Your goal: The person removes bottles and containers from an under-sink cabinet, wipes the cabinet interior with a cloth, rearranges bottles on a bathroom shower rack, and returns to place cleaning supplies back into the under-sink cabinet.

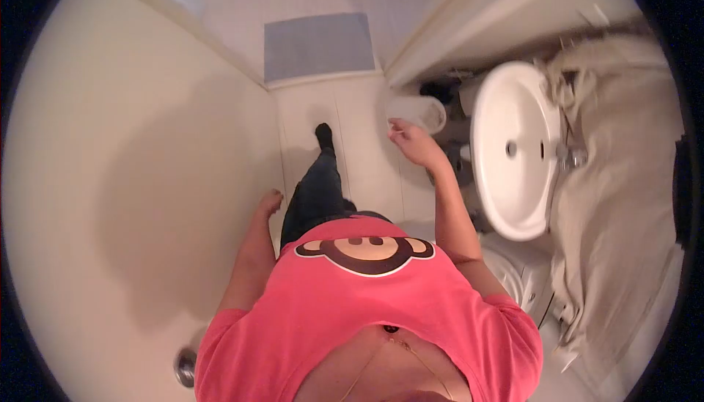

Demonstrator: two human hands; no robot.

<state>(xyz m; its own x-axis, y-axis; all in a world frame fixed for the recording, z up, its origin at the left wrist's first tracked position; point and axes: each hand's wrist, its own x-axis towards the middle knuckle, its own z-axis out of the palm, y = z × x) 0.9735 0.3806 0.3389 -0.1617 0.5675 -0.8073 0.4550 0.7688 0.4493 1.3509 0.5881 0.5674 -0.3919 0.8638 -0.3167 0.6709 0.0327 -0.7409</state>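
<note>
My left hand hangs low beside my left leg, near the pale wall, with its fingers curled in and nothing seen in it. My right hand is held out in front, its fingertips drawn together by the near edge of a whitish translucent bin. Something small and pale may be between those fingers, too small to make out. The white oval sink is to the right of this hand.
A grey mat lies past the doorway. Beige cloth hangs behind the sink's tap. The toilet is at the lower right, partly behind my arm. A metal door handle or knob shows at the lower left.
</note>
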